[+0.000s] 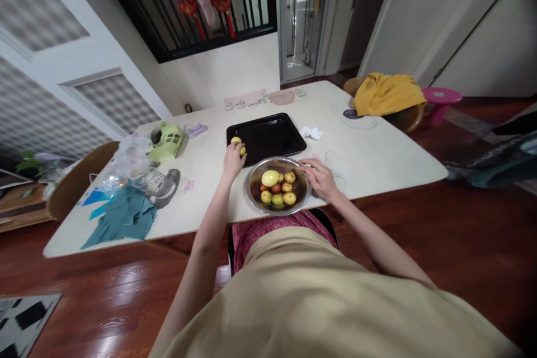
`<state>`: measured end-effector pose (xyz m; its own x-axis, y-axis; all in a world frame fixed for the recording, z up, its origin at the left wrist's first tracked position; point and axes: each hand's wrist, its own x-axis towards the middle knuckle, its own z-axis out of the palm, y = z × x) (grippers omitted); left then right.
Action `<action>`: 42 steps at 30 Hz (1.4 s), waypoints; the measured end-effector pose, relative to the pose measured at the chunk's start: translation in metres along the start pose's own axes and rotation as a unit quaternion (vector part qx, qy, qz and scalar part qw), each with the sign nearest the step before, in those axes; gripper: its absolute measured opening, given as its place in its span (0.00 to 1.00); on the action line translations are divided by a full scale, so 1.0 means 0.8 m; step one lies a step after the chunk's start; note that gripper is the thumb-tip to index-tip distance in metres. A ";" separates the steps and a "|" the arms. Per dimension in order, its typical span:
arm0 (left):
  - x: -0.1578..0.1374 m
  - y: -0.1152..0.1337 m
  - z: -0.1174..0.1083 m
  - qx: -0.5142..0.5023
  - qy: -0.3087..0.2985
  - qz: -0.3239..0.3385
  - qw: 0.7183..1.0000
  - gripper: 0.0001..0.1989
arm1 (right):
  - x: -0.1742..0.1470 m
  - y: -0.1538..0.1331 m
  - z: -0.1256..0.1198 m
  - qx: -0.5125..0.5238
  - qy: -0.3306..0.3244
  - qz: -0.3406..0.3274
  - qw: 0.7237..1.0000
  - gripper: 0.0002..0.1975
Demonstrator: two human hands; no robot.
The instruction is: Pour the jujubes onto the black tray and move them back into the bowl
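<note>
My left hand [234, 161] is over the left end of a black baking tray [268, 137], its fingers closed around a small round yellow fruit [243, 150]. Just beyond the fingertips another yellow fruit [236, 140] shows in the tray. Close to the table's front edge stands a round metal bowl [280, 210]. Inside it lie several yellow, greenish and reddish-brown round fruits, among them a larger pale yellow one [269, 178]; I cannot tell their exact kind. My right hand [320, 179] grips the bowl's right rim, thumb and fingers at the edge.
White crumpled tissue [311, 133] lies right of the tray. On the table's left are a green bag [166, 141], clear plastic bags [132, 156] and a teal cloth [126, 215]. A yellow garment [388, 95] drapes over a chair at the right end, beside a pink stool [441, 96].
</note>
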<state>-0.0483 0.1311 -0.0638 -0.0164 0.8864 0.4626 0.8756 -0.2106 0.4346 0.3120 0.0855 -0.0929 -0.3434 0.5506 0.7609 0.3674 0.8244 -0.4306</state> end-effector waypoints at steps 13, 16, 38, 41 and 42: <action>0.007 -0.016 0.008 -0.036 0.045 0.013 0.998 0.13 | -0.002 0.002 -0.001 -0.002 0.002 -0.010 1.000 0.23; 0.001 -0.006 -0.002 -0.044 0.041 -0.001 0.998 0.16 | -0.002 0.001 -0.002 -0.004 0.000 -0.014 1.000 0.23; -0.104 0.199 -0.029 -0.132 -0.054 0.203 0.969 0.23 | 0.000 -0.002 -0.004 -0.006 -0.013 -0.001 1.000 0.25; -0.104 0.199 -0.016 -0.076 -0.066 0.205 0.974 0.23 | 0.000 -0.002 -0.003 -0.006 -0.007 -0.010 1.000 0.24; -0.104 0.199 -0.013 -0.061 -0.069 0.204 0.975 0.23 | -0.001 -0.001 -0.003 -0.006 -0.007 -0.009 1.000 0.24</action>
<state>0.0872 0.0195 -0.0254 0.3938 0.7630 0.5126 0.7310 -0.5980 0.3285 0.3140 0.0840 -0.0914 -0.3617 0.5366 0.7624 0.3714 0.8330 -0.4101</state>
